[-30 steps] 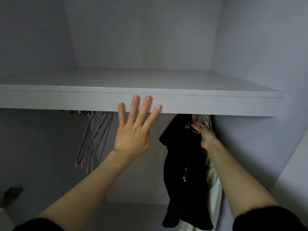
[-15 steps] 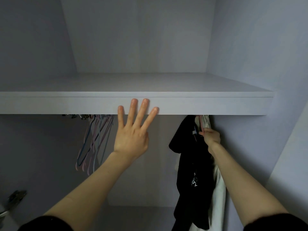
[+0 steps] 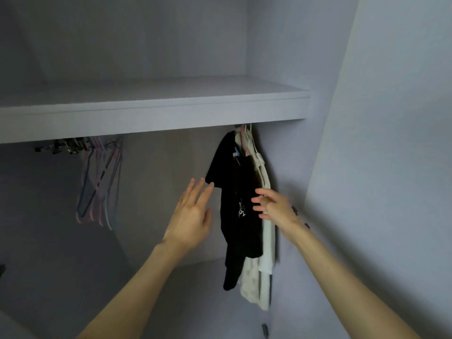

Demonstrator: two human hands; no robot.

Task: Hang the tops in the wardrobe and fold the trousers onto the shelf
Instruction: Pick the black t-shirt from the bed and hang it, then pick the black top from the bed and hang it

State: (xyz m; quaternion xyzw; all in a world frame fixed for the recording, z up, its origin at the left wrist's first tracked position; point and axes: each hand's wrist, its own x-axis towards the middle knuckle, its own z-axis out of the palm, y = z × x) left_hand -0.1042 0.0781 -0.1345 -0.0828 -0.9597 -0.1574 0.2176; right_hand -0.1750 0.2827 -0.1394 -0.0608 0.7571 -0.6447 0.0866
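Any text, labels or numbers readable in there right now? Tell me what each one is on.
Nothing is legible.
Black top: a small pale print on the front, too blurred to read.
Black top's neck: a small pale tag, no text visible.
Shelf, hangers, white tops: no writing visible.

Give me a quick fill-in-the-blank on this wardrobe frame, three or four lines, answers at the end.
1. The black top hangs under the shelf at the wardrobe's ____ end.
2. Behind the black top hangs a ____ garment.
3. The bunch of hangers on the left carries ____ clothes.
4. The left hand and right hand both have their fingers ____.

Answers: right; white; no; open
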